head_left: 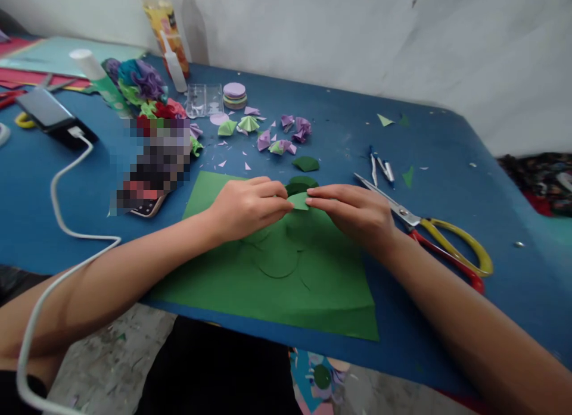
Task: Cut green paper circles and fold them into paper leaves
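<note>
A small light green paper piece [299, 201] is pinched between my left hand [252, 208] on one side and my right hand [357, 215] on the other. Both hands are over the upper part of a large green sheet [277, 290], which bears curved lines or cuts. Dark green paper [304, 181] shows just behind my fingers. Farther back lies a folded dark green piece [306, 163]. Large scissors [420, 221] with yellow and red handles rest beside my right hand, blades apart.
Folded purple and green papers [277, 138] lie behind the sheet, with a compass [381, 166] at right. A phone [152, 203], power bank [51, 114] with white cable, glue bottle [174, 69] and paper discs [235, 95] stand or lie left and back.
</note>
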### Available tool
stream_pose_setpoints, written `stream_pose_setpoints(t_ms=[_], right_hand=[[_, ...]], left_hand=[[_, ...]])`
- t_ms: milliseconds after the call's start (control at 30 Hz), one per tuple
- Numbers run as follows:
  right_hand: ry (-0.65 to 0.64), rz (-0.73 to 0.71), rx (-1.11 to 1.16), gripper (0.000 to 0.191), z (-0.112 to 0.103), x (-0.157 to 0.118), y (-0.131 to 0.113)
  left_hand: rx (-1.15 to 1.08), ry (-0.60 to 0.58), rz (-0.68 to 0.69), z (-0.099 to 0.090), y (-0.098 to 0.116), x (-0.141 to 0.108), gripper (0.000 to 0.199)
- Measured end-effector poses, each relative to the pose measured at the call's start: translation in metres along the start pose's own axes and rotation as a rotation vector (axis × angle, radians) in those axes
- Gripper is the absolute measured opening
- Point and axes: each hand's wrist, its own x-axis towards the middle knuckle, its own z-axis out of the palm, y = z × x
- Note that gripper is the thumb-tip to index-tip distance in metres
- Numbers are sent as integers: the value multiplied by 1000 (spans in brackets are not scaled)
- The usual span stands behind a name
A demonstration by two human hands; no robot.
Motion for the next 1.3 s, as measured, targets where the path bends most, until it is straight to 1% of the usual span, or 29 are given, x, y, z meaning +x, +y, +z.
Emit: stream_pose_setpoints(t_ms=[33, 100, 200, 267, 367, 533, 700, 833, 933, 1033, 1100, 1200, 1233, 1267, 1300], right_hand=[[-31, -22, -11, 24, 1, -1, 5], [-43, -44, -26, 26, 4, -3, 13], [-34, 7, -22, 28, 8, -3, 17], [-48, 55, -14, 28, 11, -1, 18], [-72, 76, -28, 26, 15, 0, 19], [-39, 97, -32, 22, 19, 2, 22], [-1, 118, -20, 21, 19, 3, 21], [9, 193, 12, 23, 18, 5, 20], [15, 229, 26, 24, 17, 6, 21], [23, 214, 19, 24, 18, 6, 22], [23, 201, 2, 24, 19, 5, 22], [7, 192, -36, 24, 20, 3, 21], [3, 188, -48, 24, 21, 3, 20], [3, 182, -62, 24, 21, 3, 19], [4, 175, -79, 24, 21, 2, 18]], left_hand=[[47, -33, 11, 2, -1, 0, 18], [121, -101, 13, 6, -2, -1, 21], [169, -211, -42, 10, -3, 1, 21], [171, -273, -98, 12, -5, 2, 21], [151, -350, -154, 13, -7, 3, 21], [102, -395, -174, 15, -8, 5, 21], [86, -416, -111, 15, -5, 5, 25], [94, -424, -77, 14, -4, 5, 28], [99, -448, -74, 14, -3, 5, 29], [83, -491, -97, 14, -2, 6, 30], [46, -528, -135, 11, -2, 8, 32], [-60, -602, -255, -4, -1, 12, 39], [-96, -635, -314, -11, -1, 13, 48], [-130, -682, -373, -18, -1, 14, 61], [-157, -747, -406, -24, -2, 15, 72]])
